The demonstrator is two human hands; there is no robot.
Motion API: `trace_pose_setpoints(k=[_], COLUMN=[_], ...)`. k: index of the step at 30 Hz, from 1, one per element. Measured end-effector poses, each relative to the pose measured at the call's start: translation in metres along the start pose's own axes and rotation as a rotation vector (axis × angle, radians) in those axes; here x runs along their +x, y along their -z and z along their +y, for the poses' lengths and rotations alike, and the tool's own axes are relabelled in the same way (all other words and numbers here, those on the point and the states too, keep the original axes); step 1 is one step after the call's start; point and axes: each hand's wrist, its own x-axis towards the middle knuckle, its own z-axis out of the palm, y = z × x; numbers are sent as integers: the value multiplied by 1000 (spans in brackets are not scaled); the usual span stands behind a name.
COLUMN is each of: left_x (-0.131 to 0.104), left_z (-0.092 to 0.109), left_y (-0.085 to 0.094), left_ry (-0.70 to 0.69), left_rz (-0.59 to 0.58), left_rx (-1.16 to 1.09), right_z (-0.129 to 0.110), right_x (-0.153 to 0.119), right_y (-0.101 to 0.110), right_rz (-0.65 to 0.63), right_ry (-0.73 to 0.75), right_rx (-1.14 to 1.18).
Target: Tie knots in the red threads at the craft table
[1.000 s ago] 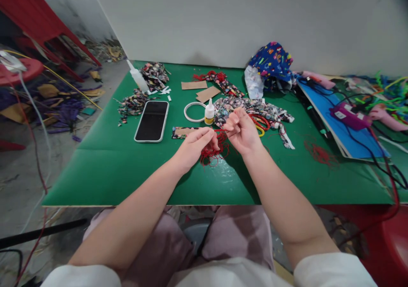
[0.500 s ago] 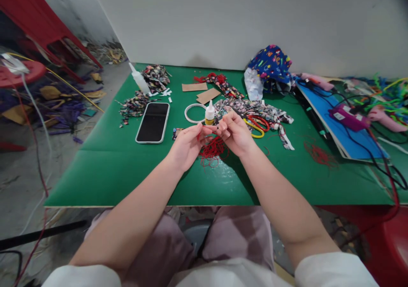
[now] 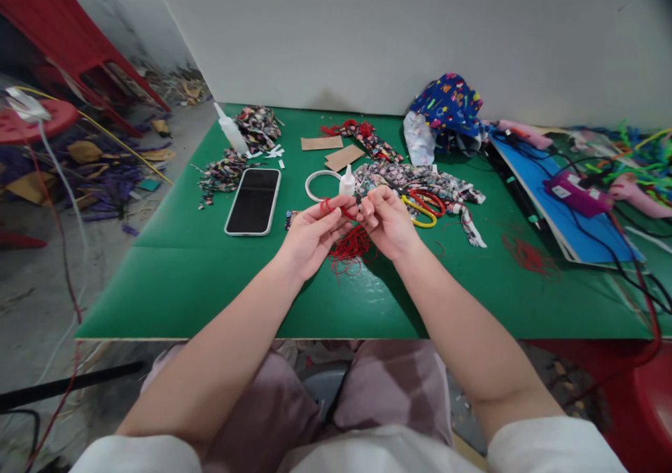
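Note:
Red thread is looped over the fingers of my left hand, which is closed on it. Close beside it, my right hand pinches with thumb and forefinger where the red thread meets a small dark piece, too small to make out. A tangled heap of red thread lies on the table below both hands. Just behind my fingers stands a small white-capped glue bottle, its lower part hidden. Scissors with yellow and red handles lie to the right of my right hand, partly on floral fabric strips.
On the green table lie a phone, a white ring of tape and brown card pieces. A white squeeze bottle stands back left. At right are a blue folder, a purple device and cables.
The red thread now shows looped over my left fingers, which have lifted slightly and now cover the lower part of the glue bottle. My right hand stays nearly in place.

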Motion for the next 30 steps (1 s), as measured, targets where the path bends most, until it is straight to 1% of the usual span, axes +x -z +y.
trace_pose_setpoints(k=[3,12,23,30], left_x=[2,1,4,5], left_z=[-1,5,6,4], left_y=[1,-3,2,2], left_ry=[14,24,12,-41], left_rz=[63,65,163,232], left_rx=[23,56,35,112], right_z=[2,8,4,4], right_x=[-2,-5,-3,-3], right_y=[-3,-7,-5,-5], right_rz=[-10,-48,-13,-19], right_ry=[-7,-47,-59,-76], right_rx=[-18,-65,-61,-49])
